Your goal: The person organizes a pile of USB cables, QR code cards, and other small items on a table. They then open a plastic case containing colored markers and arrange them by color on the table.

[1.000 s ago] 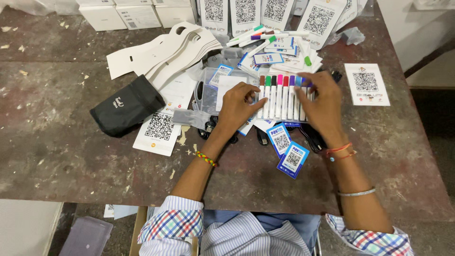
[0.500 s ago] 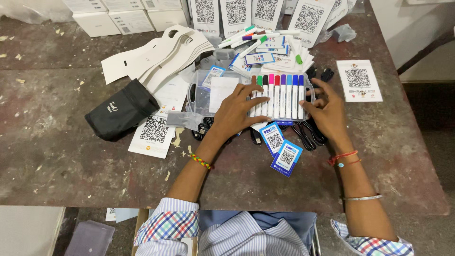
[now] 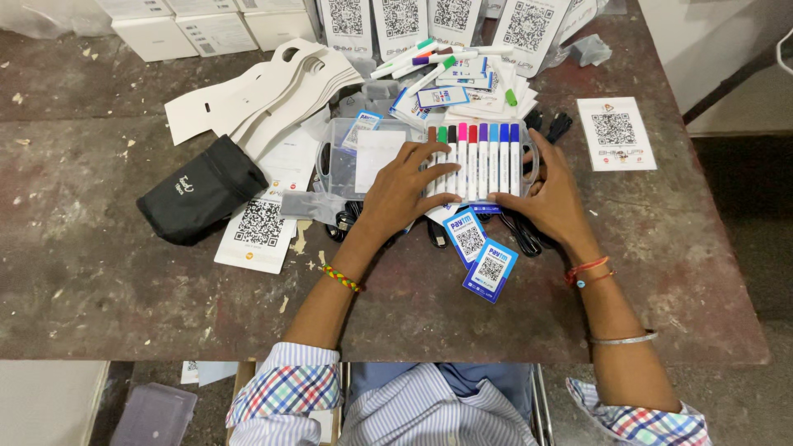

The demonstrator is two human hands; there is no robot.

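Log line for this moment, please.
left hand: on marker row | right hand: at row's right end | markers: side by side in clear case | black pouch: left, untouched

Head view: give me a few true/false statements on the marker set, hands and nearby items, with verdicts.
1. Both hands rest on the row of markers. True: left hand and right hand flank it.
2. The markers stand upright in a cup. False: they lie side by side, flat in a clear case.
3. The black pouch lies on the person's left side. True.
4. All marker caps are one colour. False: several colours show.
5. Two blue cards lie just nearer the person than the markers. True.
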